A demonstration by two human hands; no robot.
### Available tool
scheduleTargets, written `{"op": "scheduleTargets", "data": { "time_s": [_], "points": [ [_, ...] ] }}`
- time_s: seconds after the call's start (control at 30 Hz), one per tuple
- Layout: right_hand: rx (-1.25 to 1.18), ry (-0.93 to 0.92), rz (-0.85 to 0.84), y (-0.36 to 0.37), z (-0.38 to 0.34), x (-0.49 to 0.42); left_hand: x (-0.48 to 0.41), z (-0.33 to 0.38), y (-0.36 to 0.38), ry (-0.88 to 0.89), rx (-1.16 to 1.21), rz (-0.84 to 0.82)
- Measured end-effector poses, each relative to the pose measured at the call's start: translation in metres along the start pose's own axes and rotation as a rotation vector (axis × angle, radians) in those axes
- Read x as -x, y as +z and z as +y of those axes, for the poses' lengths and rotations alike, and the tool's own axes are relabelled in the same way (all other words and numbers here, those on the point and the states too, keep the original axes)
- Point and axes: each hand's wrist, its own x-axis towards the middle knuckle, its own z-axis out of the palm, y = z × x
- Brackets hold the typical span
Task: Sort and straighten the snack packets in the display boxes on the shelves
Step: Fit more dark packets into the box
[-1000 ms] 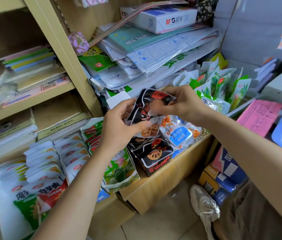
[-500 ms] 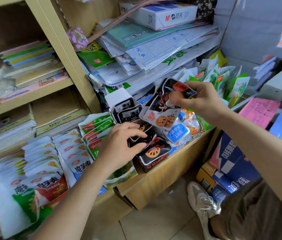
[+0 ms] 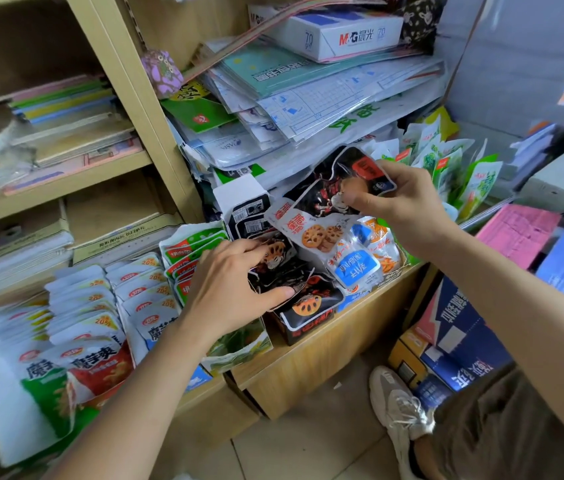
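Shoe [image 3: 398, 414], one, pale mesh with laces, sits on the tiled floor beside a few blue-printed cartons [image 3: 453, 344]. On the lower left of the wooden shelf [image 3: 322, 358], glossy white konjac packets [image 3: 83, 306] stand in tight rows, flat and rectangular, too many to count.

Past them the left hand [image 3: 232, 292] reaches into one small black cardboard display box [image 3: 305, 332]. Its fingers lie over the top of the black packets [image 3: 284, 271] standing inside and its thumb presses their near side, so the bunch is gripped between them. How many are in the bunch I cannot tell.

Above and to the right, the right hand [image 3: 412, 209] pinches two lotus-root packets [image 3: 322, 202] by one corner between thumb and fingers, one shiny black, one white and red, both crinkled foil hanging over the box. A second ago both hands held these together. Now the left has dropped into the box, and only the right holds them, higher and further right.

Beneath them lie a few blue-and-white packets [image 3: 356, 271]. Further right stand many green-and-white pouches [image 3: 474, 174]. Behind, a slumped stack of plastic-wrapped paper goods [image 3: 325, 95] carries one white paper box [image 3: 343, 32].
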Motion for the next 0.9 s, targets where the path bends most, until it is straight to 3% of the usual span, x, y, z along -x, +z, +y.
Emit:
{"op": "scheduleTargets", "data": {
  "time_s": [0.23, 0.4, 0.53, 0.67, 0.9],
  "points": [
    [0.032, 0.005, -0.047, 0.027, 0.019, 0.008, -0.006, -0.01, 0.005, -0.034, -0.048, 0.052],
    [0.176, -0.006, 0.089, 0.032, 0.036, 0.005, 0.0, -0.011, 0.007, -0.084, 0.23, 0.156],
    [0.193, -0.025, 0.113, 0.041, 0.037, 0.003, 0.001, -0.013, 0.013, 0.096, 0.081, 0.282],
    [0.236, -0.034, 0.1, 0.05, 0.035, 0.004, 0.005, -0.009, 0.017, 0.218, -0.052, 0.121],
    [0.334, -0.061, 0.088, 0.05, 0.035, 0.004, 0.008, -0.012, 0.017, 0.17, -0.117, -0.028]
  ]
}}
